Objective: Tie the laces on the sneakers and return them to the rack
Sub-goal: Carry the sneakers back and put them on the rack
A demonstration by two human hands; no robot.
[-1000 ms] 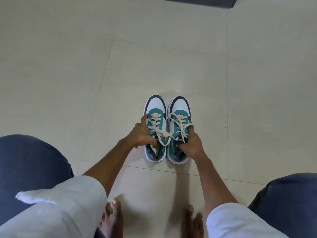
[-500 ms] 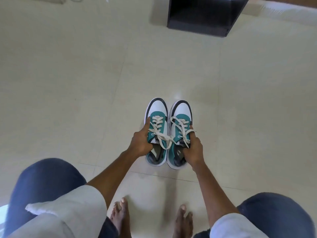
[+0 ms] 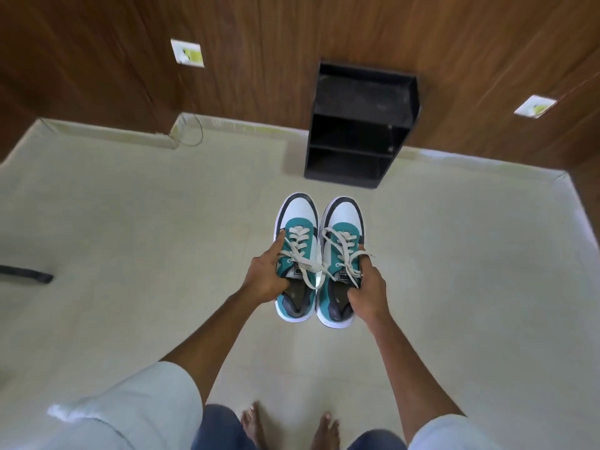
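Two teal and white sneakers with tied cream laces hang side by side in the air above the tiled floor. My left hand (image 3: 264,276) grips the left sneaker (image 3: 297,235) at its collar, thumb on the outer side. My right hand (image 3: 368,292) holds the right sneaker (image 3: 342,235) the same way at its opening. Straight ahead against the wooden wall stands the black shoe rack (image 3: 362,125), with three open shelves that look empty. The toes of both sneakers point toward it.
Cream floor tiles (image 3: 146,238) stretch between me and the rack. A dark bar (image 3: 26,274) pokes in at the left edge. A thin cable (image 3: 191,131) loops by the skirting at the back left. Two wall sockets (image 3: 187,53) sit on the wood panelling. My bare feet (image 3: 289,423) are below.
Both hands have lifted the sneakers off the floor. I have risen from a crouch, and the view has tilted up so the whole rack and wall now show.
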